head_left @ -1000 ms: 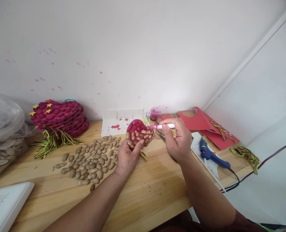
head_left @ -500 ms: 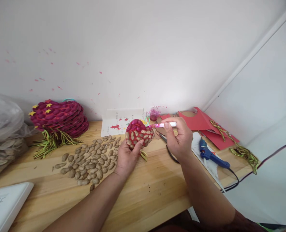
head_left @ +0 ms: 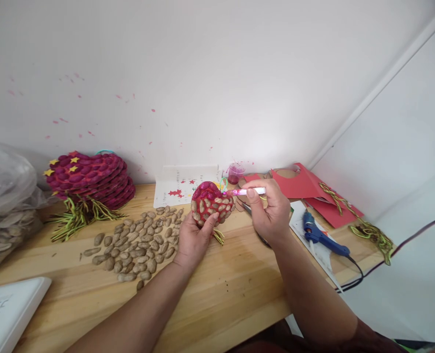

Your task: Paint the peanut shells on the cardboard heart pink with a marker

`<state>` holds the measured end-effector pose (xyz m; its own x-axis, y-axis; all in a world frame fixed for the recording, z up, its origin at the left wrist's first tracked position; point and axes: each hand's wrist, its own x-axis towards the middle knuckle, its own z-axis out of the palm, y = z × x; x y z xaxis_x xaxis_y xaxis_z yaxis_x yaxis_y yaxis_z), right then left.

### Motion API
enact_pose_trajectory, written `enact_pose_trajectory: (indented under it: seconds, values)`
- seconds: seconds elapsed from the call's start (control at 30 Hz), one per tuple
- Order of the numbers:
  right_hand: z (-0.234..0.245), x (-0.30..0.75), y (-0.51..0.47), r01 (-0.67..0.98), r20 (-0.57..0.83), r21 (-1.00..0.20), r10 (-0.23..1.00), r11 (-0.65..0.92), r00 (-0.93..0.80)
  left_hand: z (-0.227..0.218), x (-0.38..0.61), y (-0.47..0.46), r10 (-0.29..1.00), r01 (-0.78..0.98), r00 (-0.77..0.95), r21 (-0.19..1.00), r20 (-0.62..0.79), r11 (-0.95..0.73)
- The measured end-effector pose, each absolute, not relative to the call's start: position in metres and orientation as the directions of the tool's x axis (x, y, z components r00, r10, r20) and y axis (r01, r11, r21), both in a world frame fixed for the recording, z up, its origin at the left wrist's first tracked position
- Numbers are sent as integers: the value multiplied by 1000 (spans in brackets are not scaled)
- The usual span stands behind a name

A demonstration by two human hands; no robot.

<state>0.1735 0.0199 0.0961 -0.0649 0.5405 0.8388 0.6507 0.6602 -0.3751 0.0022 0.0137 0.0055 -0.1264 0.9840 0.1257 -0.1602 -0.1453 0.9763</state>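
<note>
Held tilted above the table is a heart-shaped peanut ornament; my left hand grips its lower left edge, thumb across the front. Peanut shells on its upper left are painted magenta, while the others are bare tan on a red backing. A green loop sticks up at its top and a yellow-green tassel hangs below. Pinched in my right hand is a paintbrush with a white, paint-smeared handle. Its bristle end touches or nearly touches the ornament's top, near the loop.
Loose peanuts lie left of my left hand. Behind them are stacked magenta ornaments, with a plastic bag of peanuts farther left. A magenta paint cup stands by the wall. Right are red card, a blue glue gun and its cord.
My right hand and the paintbrush have shifted slightly left, bringing the bristles closer against the ornament's top. The left hand and ornament have stayed almost still.
</note>
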Motion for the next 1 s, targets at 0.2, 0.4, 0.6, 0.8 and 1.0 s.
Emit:
enact_pose_trajectory:
  seconds: [0.2, 0.4, 0.6, 0.8, 1.0]
  values:
    - [93, 176, 23, 693, 844, -381, 536, 612, -9, 5, 2, 14, 987, -171, -139, 980, 81, -105]
    - [94, 176, 22, 687, 837, -387, 548, 615, -19, 6, 3, 14, 991, -211, -123, 974, 55, -81]
    - [94, 176, 23, 703, 855, -366, 519, 610, -4, 7, 3, 14, 992, -247, -116, 966, 49, -76]
    - [95, 176, 23, 691, 850, -373, 527, 619, -14, 3, 2, 15, 993, -259, -113, 963, 43, -71]
    - [94, 176, 23, 696, 854, -359, 520, 622, -24, 2, 2, 16, 994, -267, -100, 961, 46, -71]
